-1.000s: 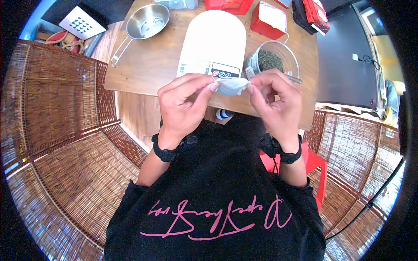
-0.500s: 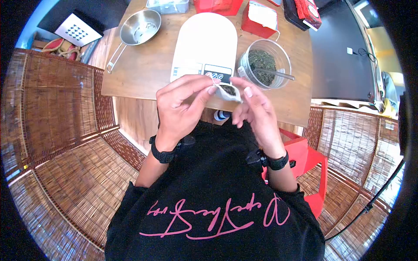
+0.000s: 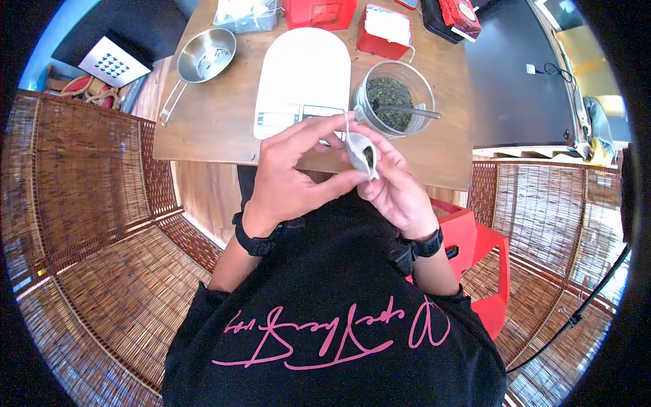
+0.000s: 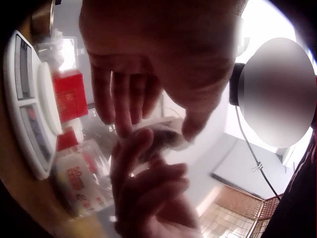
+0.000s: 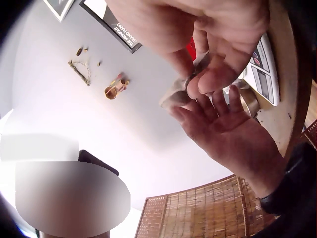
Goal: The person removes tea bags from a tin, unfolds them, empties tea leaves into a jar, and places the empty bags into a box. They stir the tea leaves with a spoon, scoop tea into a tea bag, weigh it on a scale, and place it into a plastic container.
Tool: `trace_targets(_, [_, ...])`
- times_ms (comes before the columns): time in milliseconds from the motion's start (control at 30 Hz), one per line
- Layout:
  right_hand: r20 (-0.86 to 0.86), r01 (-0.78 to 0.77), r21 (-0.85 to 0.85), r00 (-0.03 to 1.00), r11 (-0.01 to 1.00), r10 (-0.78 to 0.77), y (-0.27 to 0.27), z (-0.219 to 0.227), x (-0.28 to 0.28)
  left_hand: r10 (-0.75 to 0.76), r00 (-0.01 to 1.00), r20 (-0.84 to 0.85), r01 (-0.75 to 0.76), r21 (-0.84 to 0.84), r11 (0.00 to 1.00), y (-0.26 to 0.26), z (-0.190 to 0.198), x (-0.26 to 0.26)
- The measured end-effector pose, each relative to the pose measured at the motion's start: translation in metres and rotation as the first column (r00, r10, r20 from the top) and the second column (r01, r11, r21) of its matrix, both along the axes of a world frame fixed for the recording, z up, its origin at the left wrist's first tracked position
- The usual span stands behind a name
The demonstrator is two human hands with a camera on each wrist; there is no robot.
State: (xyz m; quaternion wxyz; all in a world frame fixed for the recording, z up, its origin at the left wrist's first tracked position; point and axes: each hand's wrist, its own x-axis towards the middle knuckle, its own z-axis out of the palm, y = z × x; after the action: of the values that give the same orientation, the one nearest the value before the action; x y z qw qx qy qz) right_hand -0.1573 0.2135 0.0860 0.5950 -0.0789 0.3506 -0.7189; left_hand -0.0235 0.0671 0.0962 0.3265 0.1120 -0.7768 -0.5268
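A small white pouch (image 3: 359,154), its mouth parted over dark leaves, is held between both hands in front of the table edge. The left hand (image 3: 288,169) pinches it with the thumb at its lower edge and the fingers at its upper side. At the pouch's right side, the right hand (image 3: 400,186) grips it with thumb and fingers. In the right wrist view the pouch (image 5: 177,94) shows between the two hands. A clear tub (image 3: 395,129) of dark dried leaves, with a spoon (image 3: 424,114) in it, stands just beyond the right hand.
A white kitchen scale (image 3: 305,71) lies beyond the left hand. Left of it sits a metal pan (image 3: 207,56) with a long handle. At the back are a red box (image 3: 384,46), a red container (image 3: 319,15) and a clear box (image 3: 245,17). A red chair (image 3: 488,254) stands at right.
The right hand let go of the pouch's corner, then took hold of its right side. The pouch has turned from lying sideways to more upright, its mouth parted. The left fingers have spread around it.
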Motion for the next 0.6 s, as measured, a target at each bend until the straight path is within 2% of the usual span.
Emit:
trace_targets(33, [-0.008, 0.045, 0.020, 0.999, 0.999, -0.045, 0.000, -0.001, 0.000, -0.028, 0.999, 0.021, 0.027, 0.017, 0.999, -0.001, 0.000, -0.001])
trace_targets(167, [-0.020, 0.044, 0.065, 0.999, 0.997, -0.043, -0.001, -0.001, -0.004, 0.012, 0.999, 0.053, -0.011, -0.013, 1.000, 0.000, -0.001, -0.006])
trace_targets(233, [-0.020, -0.059, -0.056, 0.998, 0.997, 0.058, 0.004, -0.008, -0.007, 0.030, 0.999, 0.025, -0.028, -0.073, 0.997, -0.003, -0.009, -0.006])
trace_targets(267, [-0.017, -0.056, -0.056, 0.998, 0.997, 0.055, 0.004, -0.007, -0.006, 0.046, 0.999, -0.006, -0.046, -0.133, 0.990, -0.003, -0.011, -0.006])
trace_targets(333, [0.016, -0.066, -0.065, 0.998, 0.996, 0.067, 0.000, 0.000, -0.006, 0.068, 0.998, -0.014, -0.069, -0.105, 0.992, -0.001, -0.008, -0.008])
trace_targets(600, [0.129, -0.103, -0.091, 0.985, 0.990, 0.115, 0.002, -0.003, -0.009, -0.003, 0.999, -0.048, -0.005, -0.158, 0.987, -0.005, -0.001, -0.009])
